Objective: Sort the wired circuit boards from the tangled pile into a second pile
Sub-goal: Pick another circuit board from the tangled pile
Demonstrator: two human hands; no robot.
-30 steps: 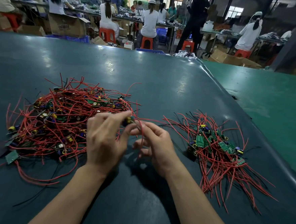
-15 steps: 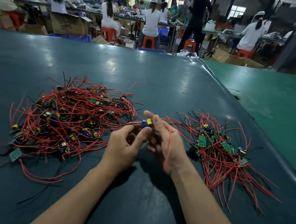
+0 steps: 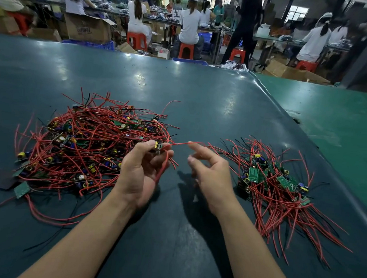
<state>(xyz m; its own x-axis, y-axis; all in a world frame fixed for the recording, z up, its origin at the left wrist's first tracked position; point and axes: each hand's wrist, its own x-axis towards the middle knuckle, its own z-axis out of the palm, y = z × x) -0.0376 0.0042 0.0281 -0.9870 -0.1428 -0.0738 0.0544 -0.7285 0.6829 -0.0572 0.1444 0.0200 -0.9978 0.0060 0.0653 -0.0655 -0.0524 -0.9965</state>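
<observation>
Head view: dark teal table mat [image 3: 181, 99], two heaps, both hands at centre.
Left hand [image 3: 142, 168]: grips a small green circuit board with a yellow capacitor [image 3: 156, 146]; half a second ago both hands pinched it together.
Right hand [image 3: 208, 173]: has drawn away toward 3 o'clock, fingers loosely curled, fingertip touching the board's red wire [image 3: 179, 143].
Tangled red-wired pile [image 3: 86, 145]: at 9 o'clock, unchanged.
Smaller sorted pile [image 3: 277, 184]: at 3 o'clock.

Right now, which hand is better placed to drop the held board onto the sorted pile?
Right. The right hand is beside the smaller pile and touches the board's red wire, while the left hand holding the board sits by the tangled pile.
</observation>
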